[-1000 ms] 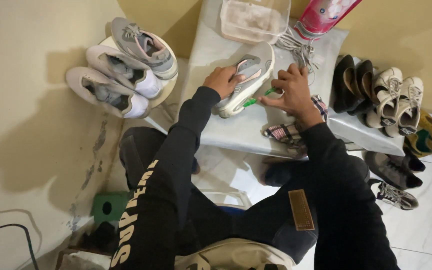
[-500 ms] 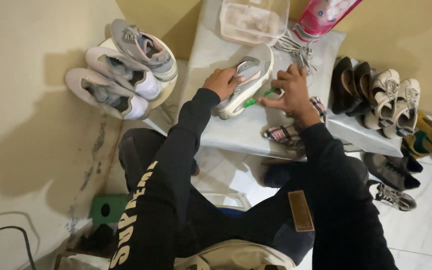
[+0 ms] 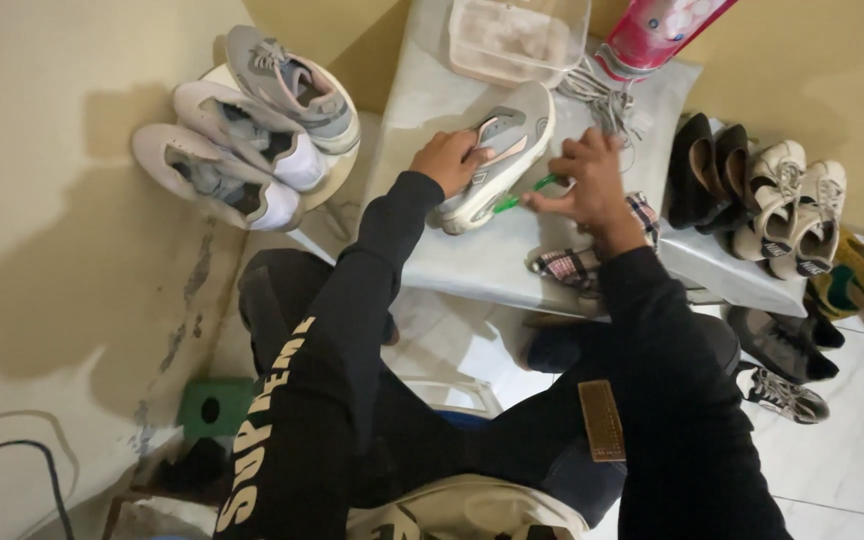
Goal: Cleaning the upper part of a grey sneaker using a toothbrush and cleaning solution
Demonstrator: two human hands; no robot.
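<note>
A grey and white sneaker (image 3: 505,140) lies on its side on a low white table (image 3: 472,265). My left hand (image 3: 447,160) holds it at the heel end. My right hand (image 3: 582,185) grips a green-handled brush (image 3: 517,197) and presses it against the sneaker's sole edge. Loose white laces (image 3: 602,100) lie just behind my right hand. A plaid cloth (image 3: 577,262) sits under my right wrist.
Three grey and white sneakers (image 3: 242,130) rest on a round stool at the left. A clear plastic tub (image 3: 512,35) and a pink bottle (image 3: 652,30) stand at the table's back. Dark and cream shoes (image 3: 762,200) line the right side; a green block (image 3: 210,408) is on the floor.
Both hands stay on the sneaker; my right hand has shifted slightly along its edge with the brush.
</note>
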